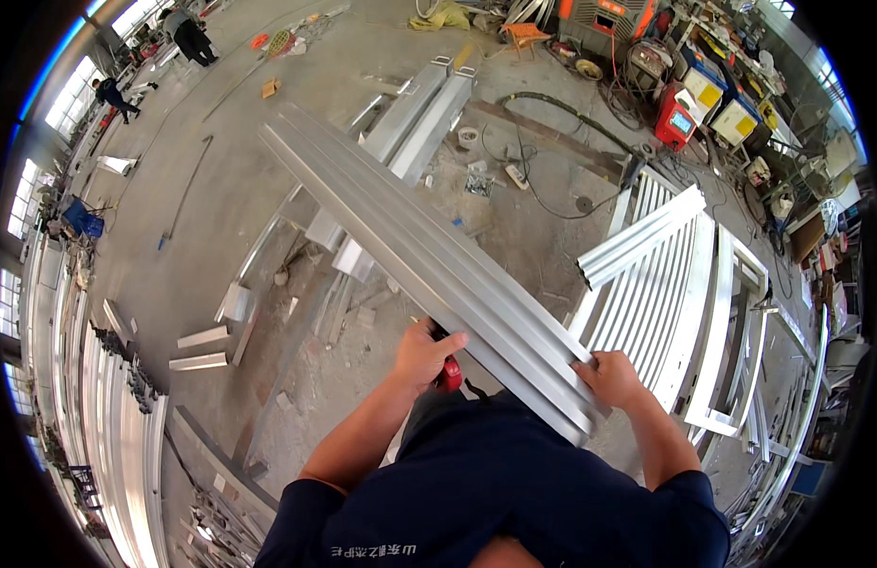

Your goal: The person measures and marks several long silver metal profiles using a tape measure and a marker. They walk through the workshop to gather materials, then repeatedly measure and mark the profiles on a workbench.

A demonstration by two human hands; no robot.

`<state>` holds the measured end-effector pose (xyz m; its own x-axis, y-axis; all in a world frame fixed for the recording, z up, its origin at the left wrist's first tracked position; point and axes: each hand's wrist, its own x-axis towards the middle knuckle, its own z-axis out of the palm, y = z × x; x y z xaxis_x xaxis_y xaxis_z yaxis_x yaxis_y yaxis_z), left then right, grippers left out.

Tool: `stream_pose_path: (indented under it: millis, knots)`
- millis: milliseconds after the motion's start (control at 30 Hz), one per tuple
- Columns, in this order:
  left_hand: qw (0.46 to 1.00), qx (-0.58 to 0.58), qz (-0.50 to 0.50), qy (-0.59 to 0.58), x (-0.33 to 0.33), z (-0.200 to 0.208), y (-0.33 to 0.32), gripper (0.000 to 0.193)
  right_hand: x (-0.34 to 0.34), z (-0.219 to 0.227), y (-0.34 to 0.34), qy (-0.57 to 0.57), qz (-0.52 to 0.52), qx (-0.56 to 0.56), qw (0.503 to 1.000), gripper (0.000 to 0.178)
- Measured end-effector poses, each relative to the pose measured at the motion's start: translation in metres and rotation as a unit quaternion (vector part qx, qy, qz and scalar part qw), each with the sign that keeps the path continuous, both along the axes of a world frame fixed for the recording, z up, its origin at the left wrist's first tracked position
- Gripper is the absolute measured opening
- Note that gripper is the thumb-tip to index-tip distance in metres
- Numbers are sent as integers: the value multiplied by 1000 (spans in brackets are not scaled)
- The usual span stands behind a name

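Note:
A long ribbed metal profile (pixel 429 256) slants across the view in front of me, from the upper left down to my body. My right hand (pixel 609 379) is closed on its right edge close to the near end, thumb on top. My left hand (pixel 427 358) is closed beside the profile's left edge, its thumb by that edge. In it is a small red and black object (pixel 450 373), mostly hidden by the fingers, so its kind is unclear. Beyond the profile, pale metal beams (pixel 415 114) lie side by side, partly covered by it.
At right, a slatted metal panel (pixel 652 303) bears shorter ribbed pieces (pixel 642 237). A red machine (pixel 677 118) and cables stand at the upper right. Long metal lengths (pixel 126 454) are stacked at left. Two people (pixel 187 38) are far off at the upper left.

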<state>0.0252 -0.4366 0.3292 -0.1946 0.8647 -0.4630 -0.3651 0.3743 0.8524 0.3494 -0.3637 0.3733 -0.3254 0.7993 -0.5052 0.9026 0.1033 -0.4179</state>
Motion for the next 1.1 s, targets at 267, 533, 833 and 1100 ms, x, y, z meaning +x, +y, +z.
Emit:
stream_pose_path:
  millis: [267,533,833,1100]
  knots:
    - [994,-28,-99,-25,-73,36,56,31,-63,38,24,-30,-58,-5,998,51]
    - [992,64,-93,-53,-99,46,96,28,-92,65,45,-10,-106,-19,994,58]
    - [990,114,-72,-37,-101,28,162,26,-110,45,98,11,-118,-16,993,65]
    - [988,55,-146,-6,-51,8,298,32,-56,-9,199,26,-158,-31,987,67]
